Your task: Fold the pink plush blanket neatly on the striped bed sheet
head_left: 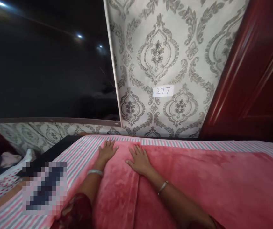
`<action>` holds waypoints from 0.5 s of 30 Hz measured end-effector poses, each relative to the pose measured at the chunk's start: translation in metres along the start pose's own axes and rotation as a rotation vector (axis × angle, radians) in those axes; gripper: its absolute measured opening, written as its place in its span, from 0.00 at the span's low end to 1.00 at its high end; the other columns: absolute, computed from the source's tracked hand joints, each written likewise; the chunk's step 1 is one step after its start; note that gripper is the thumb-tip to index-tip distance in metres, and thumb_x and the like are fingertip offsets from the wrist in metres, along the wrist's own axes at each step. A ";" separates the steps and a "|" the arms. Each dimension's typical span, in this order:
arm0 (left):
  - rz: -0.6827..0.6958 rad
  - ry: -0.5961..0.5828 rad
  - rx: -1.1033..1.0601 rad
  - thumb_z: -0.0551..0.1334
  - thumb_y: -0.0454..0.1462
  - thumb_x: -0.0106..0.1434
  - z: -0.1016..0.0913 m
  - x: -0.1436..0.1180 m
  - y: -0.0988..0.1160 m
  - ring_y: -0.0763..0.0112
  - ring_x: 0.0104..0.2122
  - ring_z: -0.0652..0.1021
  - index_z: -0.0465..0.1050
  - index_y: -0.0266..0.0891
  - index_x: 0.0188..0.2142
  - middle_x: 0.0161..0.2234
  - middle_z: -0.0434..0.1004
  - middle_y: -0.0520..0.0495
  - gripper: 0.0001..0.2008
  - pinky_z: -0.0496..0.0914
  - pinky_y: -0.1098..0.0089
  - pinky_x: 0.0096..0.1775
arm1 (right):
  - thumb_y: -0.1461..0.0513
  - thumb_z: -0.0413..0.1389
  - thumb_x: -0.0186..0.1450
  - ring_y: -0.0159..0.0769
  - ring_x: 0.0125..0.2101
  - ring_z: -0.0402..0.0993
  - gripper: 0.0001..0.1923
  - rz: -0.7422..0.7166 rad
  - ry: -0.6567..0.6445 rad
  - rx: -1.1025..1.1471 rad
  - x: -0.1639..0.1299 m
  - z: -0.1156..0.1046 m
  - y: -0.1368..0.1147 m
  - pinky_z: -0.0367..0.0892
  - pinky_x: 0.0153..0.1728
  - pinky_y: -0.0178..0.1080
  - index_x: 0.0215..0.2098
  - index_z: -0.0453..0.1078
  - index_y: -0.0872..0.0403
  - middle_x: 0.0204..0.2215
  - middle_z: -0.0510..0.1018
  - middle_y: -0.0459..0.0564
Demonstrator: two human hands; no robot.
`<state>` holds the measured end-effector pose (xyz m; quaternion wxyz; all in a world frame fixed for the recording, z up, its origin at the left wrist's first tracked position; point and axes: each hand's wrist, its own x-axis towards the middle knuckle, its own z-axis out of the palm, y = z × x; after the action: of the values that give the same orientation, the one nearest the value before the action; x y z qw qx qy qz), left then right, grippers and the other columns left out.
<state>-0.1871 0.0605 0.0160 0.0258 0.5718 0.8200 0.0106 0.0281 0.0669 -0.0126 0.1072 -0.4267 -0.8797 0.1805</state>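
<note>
Showing open margin at left and far edges, striped sheet (pixel 83 156) carries pink blanket (pixel 198 184). Left hand (pixel 107 151): grip spread flat on folded flap (pixel 117 194), long axis near-to-far. Right hand (pixel 140 162): grip spread across flap's right edge. Blanket extends rightward.

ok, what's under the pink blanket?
A striped sheet shows past the far and left edges of the pink blanket. The rest underneath, including below the left hand and right hand, is covered; can't tell.

The blanket (pixel 198 178) looked to me like plush cloth, the sheet (pixel 81 154) smooth matt fabric, the screen (pixel 50 73) glossy, the panelling (pixel 253 79) like polished wood
</note>
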 end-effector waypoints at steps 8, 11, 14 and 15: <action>0.009 -0.003 -0.048 0.41 0.53 0.70 0.029 0.010 -0.013 0.52 0.71 0.45 0.49 0.43 0.71 0.73 0.41 0.42 0.34 0.49 0.37 0.64 | 0.41 0.47 0.69 0.50 0.72 0.34 0.41 0.026 0.021 -0.016 -0.001 0.013 0.004 0.34 0.68 0.58 0.73 0.49 0.52 0.73 0.44 0.57; 0.031 -0.018 -0.065 0.41 0.53 0.70 0.024 0.011 -0.013 0.51 0.71 0.44 0.48 0.42 0.71 0.73 0.40 0.41 0.35 0.48 0.36 0.64 | 0.42 0.47 0.69 0.49 0.72 0.35 0.41 0.027 0.030 -0.019 -0.002 0.013 0.004 0.35 0.68 0.57 0.73 0.50 0.52 0.73 0.45 0.58; 0.057 -0.064 -0.083 0.40 0.53 0.71 0.008 0.007 -0.015 0.54 0.71 0.47 0.48 0.43 0.71 0.72 0.43 0.41 0.34 0.51 0.39 0.64 | 0.42 0.47 0.70 0.47 0.72 0.35 0.40 0.020 0.028 -0.027 -0.001 0.010 0.006 0.36 0.67 0.57 0.73 0.49 0.52 0.73 0.44 0.58; 0.064 -0.074 -0.085 0.39 0.52 0.71 0.000 0.004 -0.018 0.56 0.71 0.48 0.48 0.43 0.71 0.72 0.44 0.41 0.33 0.52 0.41 0.64 | 0.43 0.47 0.70 0.47 0.72 0.34 0.40 0.020 0.020 -0.031 -0.001 0.007 0.006 0.36 0.67 0.57 0.73 0.48 0.52 0.73 0.44 0.58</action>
<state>-0.2051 0.0581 0.0149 0.0799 0.5962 0.7985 0.0252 0.0308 0.0680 -0.0219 0.1077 -0.4391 -0.8768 0.1637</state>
